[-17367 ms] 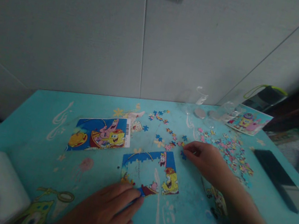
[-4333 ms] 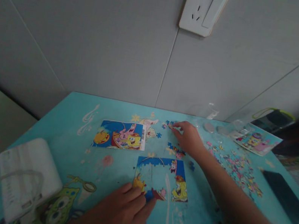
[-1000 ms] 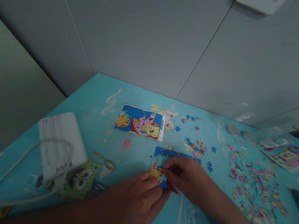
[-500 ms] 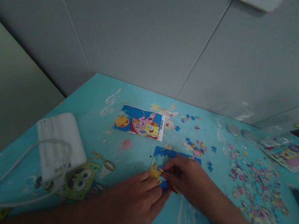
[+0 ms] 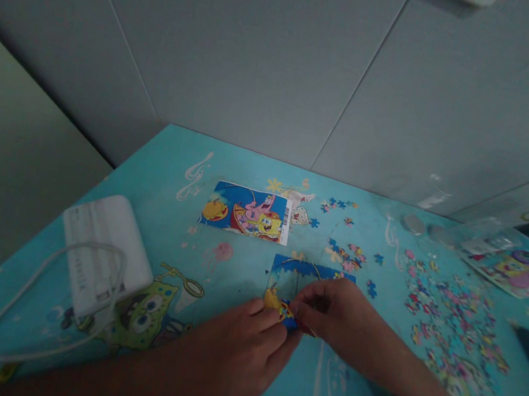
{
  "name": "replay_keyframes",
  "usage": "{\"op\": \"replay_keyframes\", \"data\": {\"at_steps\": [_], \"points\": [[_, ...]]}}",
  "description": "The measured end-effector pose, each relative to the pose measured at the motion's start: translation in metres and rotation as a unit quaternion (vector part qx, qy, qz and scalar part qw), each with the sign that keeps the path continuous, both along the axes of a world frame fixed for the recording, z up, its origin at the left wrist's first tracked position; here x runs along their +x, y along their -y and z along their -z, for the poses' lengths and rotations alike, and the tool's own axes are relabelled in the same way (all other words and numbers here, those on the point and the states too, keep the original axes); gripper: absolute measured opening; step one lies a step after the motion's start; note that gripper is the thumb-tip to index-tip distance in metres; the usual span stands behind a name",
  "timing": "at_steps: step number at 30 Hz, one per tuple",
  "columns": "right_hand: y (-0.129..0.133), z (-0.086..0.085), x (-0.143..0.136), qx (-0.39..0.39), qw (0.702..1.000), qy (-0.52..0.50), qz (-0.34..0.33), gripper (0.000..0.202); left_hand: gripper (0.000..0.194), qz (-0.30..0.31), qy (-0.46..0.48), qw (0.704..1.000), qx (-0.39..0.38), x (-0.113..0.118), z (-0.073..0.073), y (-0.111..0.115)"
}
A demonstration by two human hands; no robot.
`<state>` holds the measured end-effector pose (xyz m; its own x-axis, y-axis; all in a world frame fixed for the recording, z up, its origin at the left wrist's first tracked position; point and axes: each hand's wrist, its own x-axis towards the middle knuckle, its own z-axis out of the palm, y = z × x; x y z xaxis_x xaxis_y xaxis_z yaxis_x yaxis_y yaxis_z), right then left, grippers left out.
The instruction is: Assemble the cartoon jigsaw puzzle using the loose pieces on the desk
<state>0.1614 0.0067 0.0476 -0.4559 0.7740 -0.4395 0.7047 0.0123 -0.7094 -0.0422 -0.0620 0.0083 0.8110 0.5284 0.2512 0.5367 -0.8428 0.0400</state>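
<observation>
I see the left hand [image 5: 252, 350] curled on the near edge of the part-built puzzle [image 5: 296, 266], its grip hidden from me; the right hand [image 5: 331, 307] pinches over it, on what I cannot tell. The puzzle lies between the picture card [image 5: 246, 212], far left, and loose pieces [image 5: 460, 315], right.

This looks like a room in a home: the table [image 5: 232, 270] has a blue top printed with playful cartoon figures, and small, colourful jigsaw pieces [image 5: 467, 320] lie scattered across its right side. A white box [image 5: 102, 242] and a pale cable [image 5: 4, 358] rest at the table's left, while a plain grey panelled wall [image 5: 248, 53] stands directly behind the table.
</observation>
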Motion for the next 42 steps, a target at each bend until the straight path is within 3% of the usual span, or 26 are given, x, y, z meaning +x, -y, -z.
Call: {"op": "replay_keyframes", "data": {"at_steps": [10,14,20,42], "points": [[0.001,-0.002,0.001,0.045,0.995,0.078,-0.030,0.031,0.026,0.001,-0.003,1.000,-0.004,0.002,0.003,0.001],[0.001,-0.001,0.001,0.086,0.995,0.031,-0.050,0.017,0.027,0.000,-0.004,1.000,0.000,0.001,0.005,0.001],[0.002,0.007,0.003,0.129,0.987,-0.017,-0.096,0.025,0.026,-0.002,0.002,1.000,0.007,0.001,0.005,0.001],[0.004,0.012,0.000,0.073,0.996,0.058,-0.002,0.006,0.025,-0.006,-0.003,1.000,0.010,0.001,0.005,0.002]]}}
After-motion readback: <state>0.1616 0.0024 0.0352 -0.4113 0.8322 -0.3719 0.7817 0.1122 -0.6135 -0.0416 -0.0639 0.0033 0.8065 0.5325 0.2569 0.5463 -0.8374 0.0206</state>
